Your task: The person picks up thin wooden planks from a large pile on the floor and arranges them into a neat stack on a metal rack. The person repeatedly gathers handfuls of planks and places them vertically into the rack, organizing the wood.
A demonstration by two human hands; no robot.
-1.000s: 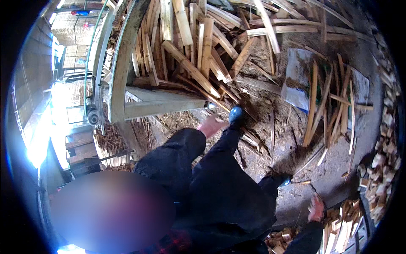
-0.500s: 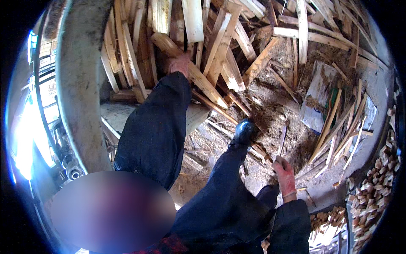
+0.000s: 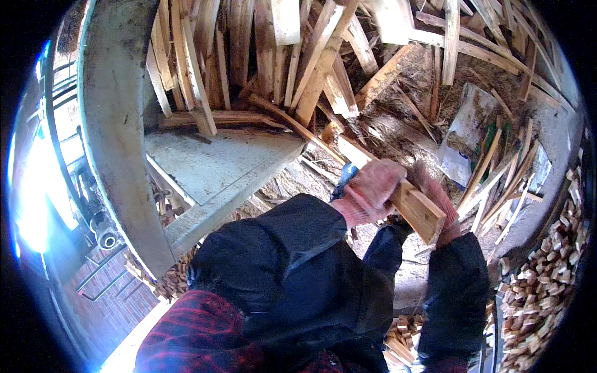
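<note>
My left hand, in a pinkish glove, is closed over the upper side of a short wooden board. The board slants from upper left to lower right, its cut end towards me. Along its right side is my right hand, gloved too and smeared by motion. Its fingers are partly hidden by the board, so I cannot tell whether they grip it. Beneath my left hand, a dark shoe shows only in part.
Many long wood strips lean and lie across the far side. A grey metal ledge juts out at the left beside a thick upright frame. Thin slats lie at the right, beyond them a pile of cut wood blocks.
My left hand has drawn a board from the leaning wood at the far left towards me and to the right. My right hand has moved up beside it.
</note>
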